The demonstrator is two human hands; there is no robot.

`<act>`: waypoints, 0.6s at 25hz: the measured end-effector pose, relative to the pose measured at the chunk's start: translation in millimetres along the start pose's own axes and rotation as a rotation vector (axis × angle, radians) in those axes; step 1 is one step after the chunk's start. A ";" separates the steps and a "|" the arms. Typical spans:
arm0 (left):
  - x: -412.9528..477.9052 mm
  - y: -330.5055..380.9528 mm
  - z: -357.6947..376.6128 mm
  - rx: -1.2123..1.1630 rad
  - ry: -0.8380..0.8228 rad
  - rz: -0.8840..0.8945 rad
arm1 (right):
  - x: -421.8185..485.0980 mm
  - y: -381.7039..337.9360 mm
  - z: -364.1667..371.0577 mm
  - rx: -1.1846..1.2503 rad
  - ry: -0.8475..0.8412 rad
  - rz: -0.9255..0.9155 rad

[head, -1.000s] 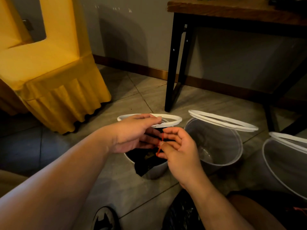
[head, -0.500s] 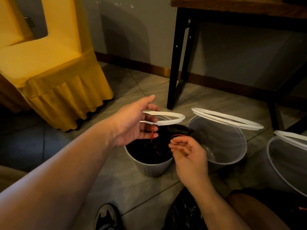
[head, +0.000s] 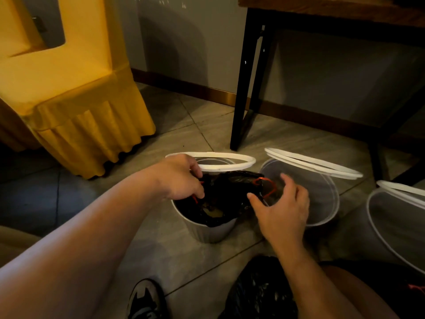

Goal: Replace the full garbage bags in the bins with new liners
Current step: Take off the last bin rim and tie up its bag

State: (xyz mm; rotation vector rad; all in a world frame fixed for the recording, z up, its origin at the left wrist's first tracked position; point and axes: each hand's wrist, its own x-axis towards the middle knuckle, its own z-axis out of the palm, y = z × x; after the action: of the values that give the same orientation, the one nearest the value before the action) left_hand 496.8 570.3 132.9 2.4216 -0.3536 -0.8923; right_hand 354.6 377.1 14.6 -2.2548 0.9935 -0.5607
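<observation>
A small grey bin stands on the floor with its white ring lid raised behind it. A black bag with a red drawstring lies across its mouth. My left hand grips the bag's left edge at the drawstring, fingers curled. My right hand is at the bag's right end with fingers spread, thumb touching the plastic. Whether it holds the bag is unclear.
Two clear bins, one in the middle and one at the right edge, stand to the right with white ring lids raised. A filled black bag lies by my knee. A yellow-covered chair stands left, a black table leg behind.
My left hand dropped from the lid ring to the bag's left edge. The bag now stretches across the bin mouth, and my right hand moved right to its other end.
</observation>
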 end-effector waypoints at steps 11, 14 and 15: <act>-3.8 31.9 55.0 -0.683 -0.078 0.041 | -15.3 -43.5 -4.6 0.352 -0.263 -0.165; -3.1 38.0 48.5 -0.817 -0.128 -0.007 | -33.4 -43.9 -1.8 0.259 -0.138 -0.368; -3.8 38.5 44.1 -0.826 -0.164 -0.015 | -37.9 -42.8 -0.6 0.244 -0.131 -0.411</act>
State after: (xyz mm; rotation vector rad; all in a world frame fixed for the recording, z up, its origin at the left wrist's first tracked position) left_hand 462.5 523.0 128.2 1.5990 -0.0035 -0.9948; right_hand 352.1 428.8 38.9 -2.2444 0.3714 -0.6562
